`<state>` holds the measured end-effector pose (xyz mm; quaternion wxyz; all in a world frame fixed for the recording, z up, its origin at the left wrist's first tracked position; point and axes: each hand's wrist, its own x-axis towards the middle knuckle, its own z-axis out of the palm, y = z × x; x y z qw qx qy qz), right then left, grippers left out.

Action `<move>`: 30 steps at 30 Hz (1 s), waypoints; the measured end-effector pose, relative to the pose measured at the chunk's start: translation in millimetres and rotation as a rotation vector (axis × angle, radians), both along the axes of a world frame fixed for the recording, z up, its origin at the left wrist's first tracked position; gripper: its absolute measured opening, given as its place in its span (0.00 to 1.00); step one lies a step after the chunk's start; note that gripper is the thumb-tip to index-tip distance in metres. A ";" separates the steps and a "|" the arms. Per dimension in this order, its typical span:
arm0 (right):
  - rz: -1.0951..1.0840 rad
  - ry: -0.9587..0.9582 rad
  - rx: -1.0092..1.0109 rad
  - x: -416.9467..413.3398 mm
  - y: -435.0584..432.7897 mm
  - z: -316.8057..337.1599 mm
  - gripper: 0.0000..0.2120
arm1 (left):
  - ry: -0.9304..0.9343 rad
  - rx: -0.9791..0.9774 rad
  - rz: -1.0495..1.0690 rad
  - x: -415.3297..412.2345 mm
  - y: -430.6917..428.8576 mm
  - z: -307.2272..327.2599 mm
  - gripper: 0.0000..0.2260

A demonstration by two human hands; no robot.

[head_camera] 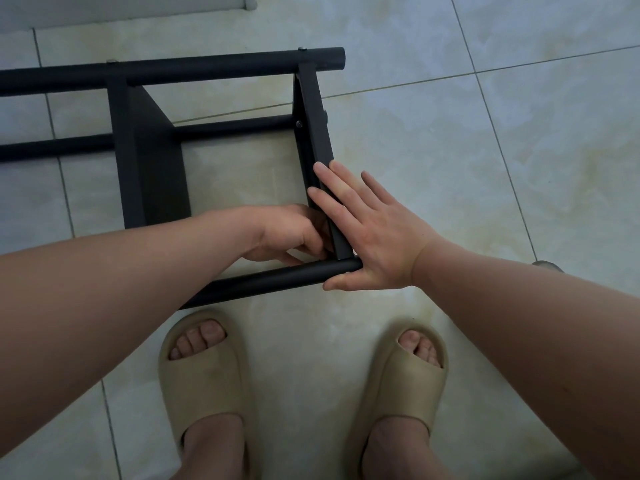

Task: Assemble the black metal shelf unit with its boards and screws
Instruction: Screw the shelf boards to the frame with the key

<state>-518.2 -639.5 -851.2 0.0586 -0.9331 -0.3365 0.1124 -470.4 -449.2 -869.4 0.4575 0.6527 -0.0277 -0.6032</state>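
Tiles of the pale floor (485, 150) carry the black shelf unit (121, 133), which lies on its side in front of our feet and runs out of view to the left. Its near tube (270, 280) lies just ahead of our toes. The far tube (207, 67) lies parallel beyond it, with two small screw heads (302, 48) showing along its top. Between the tubes two dark boards stand on edge: the left board (152, 168) and the right board (313, 126). A third rail (55, 148) shows lower down through the frame, and one more screw (299, 124) sits in the inner face of the right board.

Our right hand (377, 244) lies flat and released, its fingers straight along the outer edge of the right board and its thumb against the end of the near tube. Our left hand (291, 233) is tucked into the inside corner where the right board meets the near tube, fingers curled against the board. We cannot tell whether they pinch anything there — the fingertips are hidden.

We wear beige slippers (204, 386), planted on the floor just behind the near tube.
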 end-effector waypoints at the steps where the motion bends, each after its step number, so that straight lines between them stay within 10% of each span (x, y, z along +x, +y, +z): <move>1: 0.003 0.000 -0.002 0.1 -0.3 -0.7 0.55 | -0.076 0.071 -0.013 -1.0 1.6 -0.3 0.17; 5: 0.014 0.032 -0.068 0.0 0.0 2.7 0.55 | -0.464 0.355 -0.326 -2.4 19.9 5.8 0.10; 11: -0.050 0.272 -0.294 6.8 11.0 36.9 0.56 | -0.261 0.526 -0.543 -25.2 63.5 61.7 0.30; 14: -0.126 0.376 -0.333 4.3 18.5 63.2 0.51 | -0.356 0.604 -0.663 -49.3 79.5 81.3 0.24; 30: -0.516 0.278 -0.048 -56.2 32.4 195.6 0.39 | -1.025 0.637 -0.315 -43.8 85.6 234.2 0.09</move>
